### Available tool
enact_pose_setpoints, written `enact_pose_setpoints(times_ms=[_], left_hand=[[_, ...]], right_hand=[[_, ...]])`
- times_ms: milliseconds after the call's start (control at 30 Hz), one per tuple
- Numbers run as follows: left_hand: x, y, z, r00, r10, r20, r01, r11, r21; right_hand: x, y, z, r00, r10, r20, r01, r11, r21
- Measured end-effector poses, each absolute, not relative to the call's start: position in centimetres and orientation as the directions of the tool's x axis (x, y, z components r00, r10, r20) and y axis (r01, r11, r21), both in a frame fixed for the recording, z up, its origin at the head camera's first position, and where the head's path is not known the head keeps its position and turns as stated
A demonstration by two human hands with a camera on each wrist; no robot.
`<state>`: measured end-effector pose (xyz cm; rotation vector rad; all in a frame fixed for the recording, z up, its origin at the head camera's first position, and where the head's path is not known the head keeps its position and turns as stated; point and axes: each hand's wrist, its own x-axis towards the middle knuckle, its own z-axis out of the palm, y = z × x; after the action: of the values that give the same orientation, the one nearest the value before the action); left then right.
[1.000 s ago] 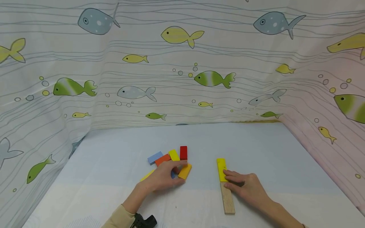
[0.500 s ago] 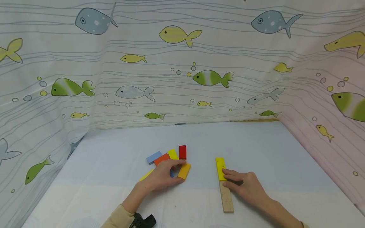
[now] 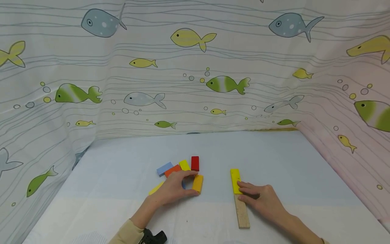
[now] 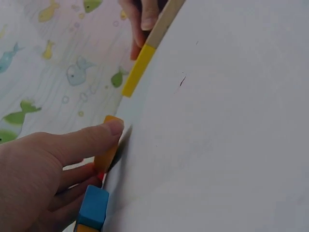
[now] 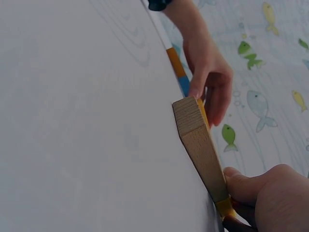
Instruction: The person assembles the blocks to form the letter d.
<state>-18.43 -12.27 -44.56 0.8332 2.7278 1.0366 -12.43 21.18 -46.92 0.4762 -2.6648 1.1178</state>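
My left hand (image 3: 173, 188) pinches an orange block (image 3: 198, 184) by its two ends, thumb at the near end and forefinger at the far end, in the head view. The left wrist view has the thumb on the top end of this orange block (image 4: 107, 145). On the right, a yellow block (image 3: 235, 181) and a plain wooden block (image 3: 242, 211) lie end to end in a line. The right hand (image 3: 265, 200) touches them from the right, fingertips on the yellow block and thumb on the wooden one by their joint.
Beyond the left hand lie a red block (image 3: 195, 163), a yellow block (image 3: 184, 165), an orange-red block (image 3: 172, 170) and a blue block (image 3: 165, 168). Another yellow block (image 3: 156, 188) is partly hidden by the left hand. A fish-patterned curtain (image 3: 182, 118) surrounds the white table (image 3: 207, 217).
The orange block in my left hand has turned slightly, standing straighter away from me. My right hand and the yellow and wooden blocks have stayed in place.
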Motion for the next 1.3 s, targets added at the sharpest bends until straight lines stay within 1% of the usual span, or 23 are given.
enact_pose_setpoints(times_ms=[333, 533, 667, 867, 1100, 1300], left_hand=[[-18.3, -11.9, -44.6, -0.85, 0.513, 0.119, 0.457, 0.607, 0.651], [-18.1, -11.6, -44.7, -0.856, 0.504, 0.12, 0.453, 0.616, 0.644], [-18.0, -11.2, -44.7, -0.853, 0.504, 0.135, 0.462, 0.61, 0.644], [-18.1, -10.2, -44.3, -0.843, 0.513, 0.158, 0.471, 0.565, 0.677], [-18.9, -8.5, -43.9, -0.845, 0.517, 0.135, 0.468, 0.596, 0.653], [-19.4, -7.1, -43.6, -0.844, 0.519, 0.135, 0.468, 0.591, 0.657]], right_hand=[[-12.4, 21.3, -46.9, -0.922, -0.207, 0.329, -0.379, 0.663, -0.645], [-12.4, 21.2, -47.3, -0.93, -0.2, 0.31, -0.363, 0.636, -0.68], [-12.4, 21.0, -47.4, -0.918, -0.221, 0.328, -0.392, 0.628, -0.673], [-12.5, 21.1, -47.3, -0.909, -0.225, 0.351, -0.41, 0.634, -0.656], [-12.5, 21.2, -47.3, -0.911, -0.222, 0.348, -0.404, 0.651, -0.642], [-12.4, 21.3, -47.2, -0.924, -0.217, 0.314, -0.377, 0.649, -0.661]])
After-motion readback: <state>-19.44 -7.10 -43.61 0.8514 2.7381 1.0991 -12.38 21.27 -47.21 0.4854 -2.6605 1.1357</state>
